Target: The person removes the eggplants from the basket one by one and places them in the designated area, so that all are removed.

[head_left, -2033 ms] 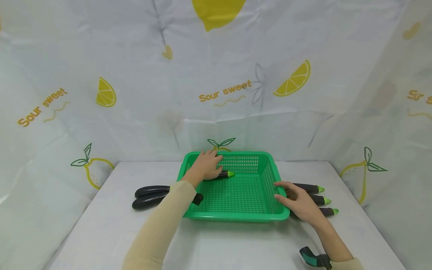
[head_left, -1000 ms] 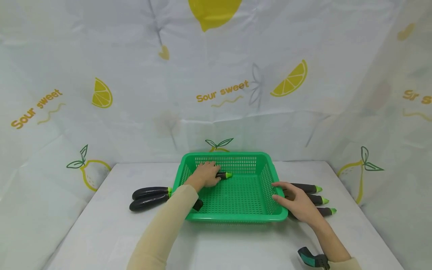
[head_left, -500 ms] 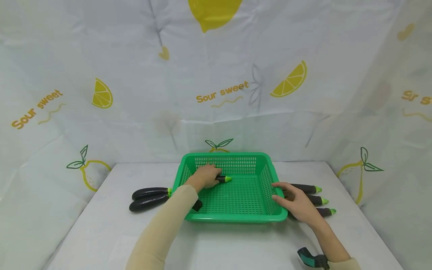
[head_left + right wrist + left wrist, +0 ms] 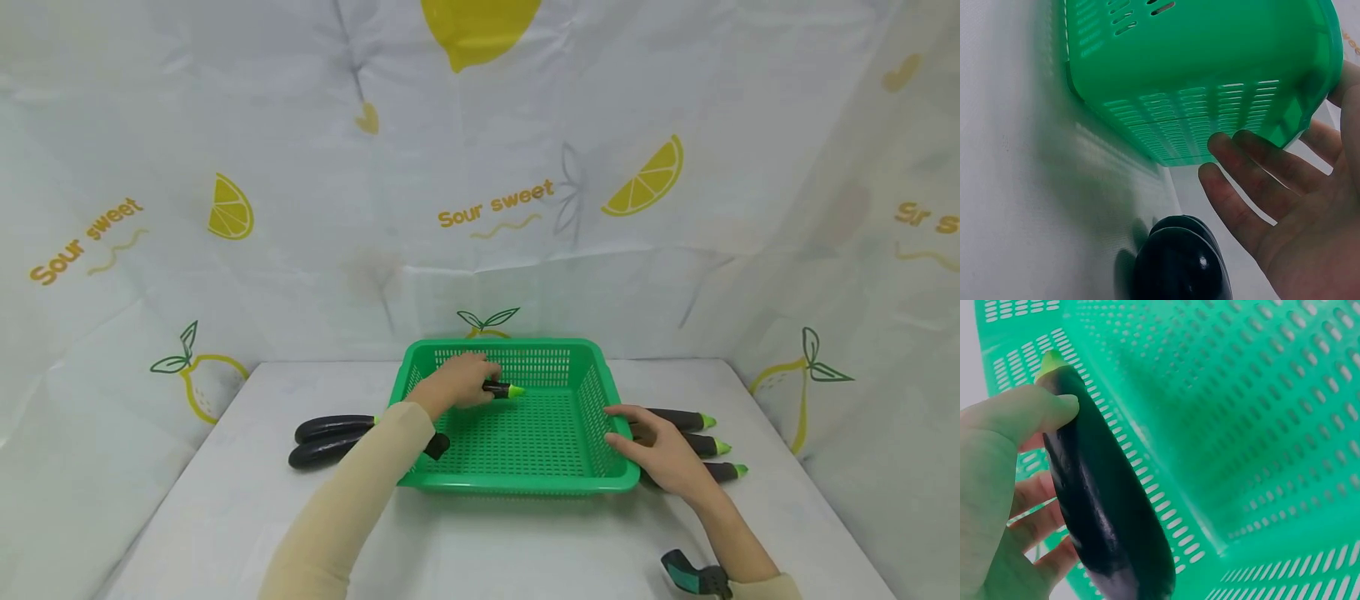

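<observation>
Inside the green plastic basket, near its back left, my left hand grips a dark eggplant with a green stem end. In the left wrist view the thumb presses on the eggplant near its stem, with the fingers behind it. The palm hides most of this eggplant in the head view. My right hand holds the basket's right rim; its thumb and index finger reach over the edge. The right wrist view shows the other fingers along the outer wall.
Two eggplants lie side by side on the white table, left of the basket. Three more eggplants lie to its right, partly behind the right hand. A white lemon-print sheet hangs at the back and sides.
Over the last two seconds the left hand lowers into the basket with the eggplant, then rises slightly, the stem end shifting a little right and up. The right hand stays at the rim.
</observation>
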